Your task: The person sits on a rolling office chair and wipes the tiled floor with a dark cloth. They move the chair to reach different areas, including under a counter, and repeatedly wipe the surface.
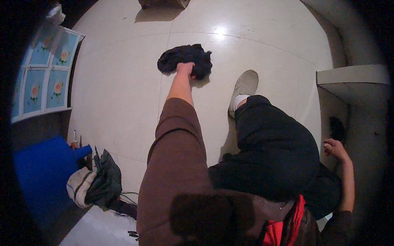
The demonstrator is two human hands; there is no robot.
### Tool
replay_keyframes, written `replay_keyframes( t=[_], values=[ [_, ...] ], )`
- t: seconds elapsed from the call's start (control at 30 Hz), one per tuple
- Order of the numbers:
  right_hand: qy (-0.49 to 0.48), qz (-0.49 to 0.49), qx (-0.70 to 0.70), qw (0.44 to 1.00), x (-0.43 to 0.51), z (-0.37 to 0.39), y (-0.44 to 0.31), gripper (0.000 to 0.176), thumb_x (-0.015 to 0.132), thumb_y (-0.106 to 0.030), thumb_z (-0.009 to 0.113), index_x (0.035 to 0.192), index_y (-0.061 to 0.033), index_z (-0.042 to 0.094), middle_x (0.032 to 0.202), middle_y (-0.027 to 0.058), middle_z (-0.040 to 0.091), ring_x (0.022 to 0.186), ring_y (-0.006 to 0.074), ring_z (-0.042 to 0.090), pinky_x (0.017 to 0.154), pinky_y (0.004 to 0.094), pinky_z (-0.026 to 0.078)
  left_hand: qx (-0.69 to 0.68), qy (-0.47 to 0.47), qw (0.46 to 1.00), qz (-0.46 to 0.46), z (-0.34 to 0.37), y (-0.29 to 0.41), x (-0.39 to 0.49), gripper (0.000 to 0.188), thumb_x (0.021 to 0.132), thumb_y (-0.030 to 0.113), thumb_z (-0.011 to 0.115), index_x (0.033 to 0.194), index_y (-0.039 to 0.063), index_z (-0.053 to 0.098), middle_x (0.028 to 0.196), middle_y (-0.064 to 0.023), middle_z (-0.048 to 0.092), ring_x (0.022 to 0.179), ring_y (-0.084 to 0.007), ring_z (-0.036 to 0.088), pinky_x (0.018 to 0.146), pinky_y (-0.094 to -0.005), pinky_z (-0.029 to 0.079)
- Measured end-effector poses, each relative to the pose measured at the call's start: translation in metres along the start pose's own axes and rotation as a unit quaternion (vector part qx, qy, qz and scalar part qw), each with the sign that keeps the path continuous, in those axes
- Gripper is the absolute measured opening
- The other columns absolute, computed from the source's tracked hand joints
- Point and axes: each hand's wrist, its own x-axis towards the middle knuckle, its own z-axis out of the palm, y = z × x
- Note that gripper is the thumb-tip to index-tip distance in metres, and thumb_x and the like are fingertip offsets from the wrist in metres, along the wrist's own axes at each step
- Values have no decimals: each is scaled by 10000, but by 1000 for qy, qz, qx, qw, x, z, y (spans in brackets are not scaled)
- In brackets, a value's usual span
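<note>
Out in front, my left hand (185,68) is closed on a bunched black cloth (200,58) and presses it to the pale tiled floor (123,77). Part of the cloth spreads to both sides of the hand, and most of the fingers are hidden. My right hand (335,148) is beside my bent right leg at the right, its fingers loosely bent, with nothing visible in it. Close to it is a black shape (337,127), too dark to tell what it is.
A shoe (247,83) on my foot stands right of the cloth. A cabinet with blue floral panels (58,87) is at the left, above a blue object (46,166) and a dark crumpled plastic bag (106,178). A ledge (351,75) juts out right. Something brown (163,3) stands ahead.
</note>
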Motion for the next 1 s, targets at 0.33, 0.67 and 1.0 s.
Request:
replay_keyframes(
  t=[0.33, 0.67, 1.0],
  values=[
    [21, 19, 212, 977, 15, -27, 68, 356, 1063, -289, 604, 1348, -76, 616, 848, 78, 702, 704, 174, 679, 567, 355, 535, -208, -108, 950, 208, -30, 49, -77, 345, 995, 164, 671, 1271, 18, 524, 1187, -176, 637, 871, -337, 710, 602, -446, 643],
    [28, -156, 510, 845, -119, 57, 43, 346, 1015, -295, 646, 1253, -57, 723, 1087, 114, 760, 1027, 224, 711, 982, 348, 539, 36, -76, 995, 46, -162, -68, -162, 971, 954, 397, 707, 1657, 70, 121, 1503, -258, 449, 934, -363, 726, 693, -459, 600],
    [74, -289, 202, 933, -173, 44, -28, 503, 979, -485, 619, 1173, -51, 780, 1169, 113, 765, 1077, 206, 697, 1009, 353, 507, 111, -123, 953, 254, -148, 57, -311, 615, 1053, 340, 596, 1560, 47, 409, 1271, -136, 670, 912, -231, 735, 706, -360, 588]
  ],
)
